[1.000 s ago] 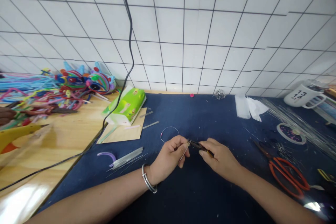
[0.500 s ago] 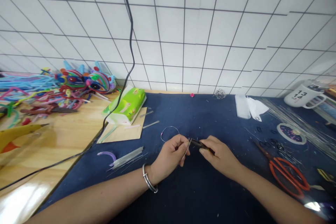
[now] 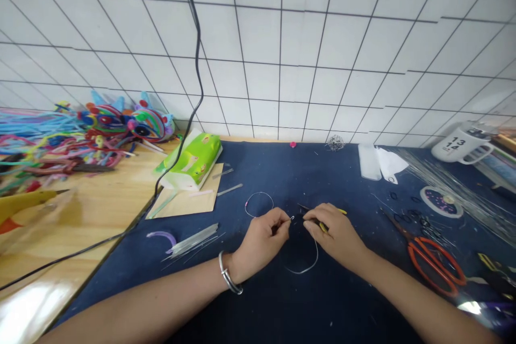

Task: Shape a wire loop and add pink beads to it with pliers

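My left hand (image 3: 264,234), with a silver bangle at the wrist, pinches a thin wire whose small bent loop (image 3: 292,218) sticks out past the fingertips. Just to its right, my right hand (image 3: 336,231) is closed, with yellow-handled pliers (image 3: 323,227) tucked in it; their dark tip shows behind the fingers. From the right fingertips a pale wire (image 3: 316,255) curves down over the mat. Whether both hands hold one and the same wire is hidden. Behind my left hand lies a thin wire ring (image 3: 259,193) with small pink beads.
Clear strips (image 3: 197,239) and a purple curved piece (image 3: 167,236) lie left on the dark blue mat (image 3: 258,306). Orange-handled scissors (image 3: 437,266), a bead dish (image 3: 441,202) and a mug (image 3: 459,144) stand right. A green tissue pack (image 3: 193,158) and black cable (image 3: 197,64) are at left.
The pliers no longer touch the wire at my left fingertips; they have turned back within my right hand. My right fingertips are now pinched, and a curved wire hangs below them.
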{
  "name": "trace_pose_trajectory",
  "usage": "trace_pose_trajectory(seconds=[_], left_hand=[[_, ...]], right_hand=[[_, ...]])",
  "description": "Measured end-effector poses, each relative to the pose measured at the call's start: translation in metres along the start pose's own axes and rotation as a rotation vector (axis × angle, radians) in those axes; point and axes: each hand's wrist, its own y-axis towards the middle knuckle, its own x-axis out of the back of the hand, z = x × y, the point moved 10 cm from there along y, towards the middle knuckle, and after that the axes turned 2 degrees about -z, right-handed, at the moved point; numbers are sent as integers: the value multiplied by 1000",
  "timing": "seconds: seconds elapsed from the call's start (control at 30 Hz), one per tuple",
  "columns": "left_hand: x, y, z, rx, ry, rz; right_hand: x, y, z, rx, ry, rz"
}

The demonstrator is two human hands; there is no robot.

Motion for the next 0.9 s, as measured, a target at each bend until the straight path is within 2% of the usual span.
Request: trace_pose_trajectory(seconds=[0.1, 0.2, 0.27, 0.43, 0.5, 0.63, 0.9], left_hand=[[-7, -5, -12, -109, 84, 28], [-17, -11, -14, -128, 86, 107], [-21, -12, -12, -104, 49, 143], [-34, -12, 0, 58, -156, 305], [-36, -11, 2, 81, -213, 338], [-36, -12, 7, 107, -252, 346], [-32, -11, 12, 146, -237, 269]], right_hand=[[-4, -3, 8, -64, 151, 14], [-5, -5, 14, -76, 205, 15], [-5, -6, 16, -66, 208, 5], [1, -7, 12, -68, 181, -47], [0, -6, 11, -68, 183, -32], [-4, -5, 13, -47, 202, 29], [-2, -7, 20, 50, 119, 32]])
